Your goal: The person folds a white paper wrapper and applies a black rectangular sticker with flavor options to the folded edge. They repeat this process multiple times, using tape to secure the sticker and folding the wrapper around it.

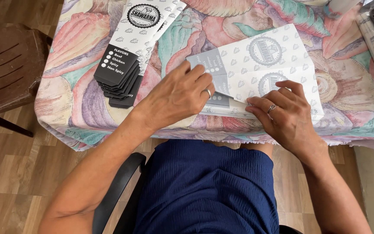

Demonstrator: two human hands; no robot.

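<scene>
Left hand (179, 96) pinches the grey flap of a flat white printed paper sleeve (267, 69); right hand (284, 113), fingers spread, presses it steady beside the stacked finished sleeves (130, 52).

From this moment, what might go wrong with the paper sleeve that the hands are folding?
1. The left hand pinches only the grey end of the paper sleeve while the right hand presses its lower edge, so the fold may come out crooked.
2. The sleeve lies near the table edge and might slide off.
3. The fanned stack of finished sleeves sits close to the left arm; a nudge may scatter it.
</scene>
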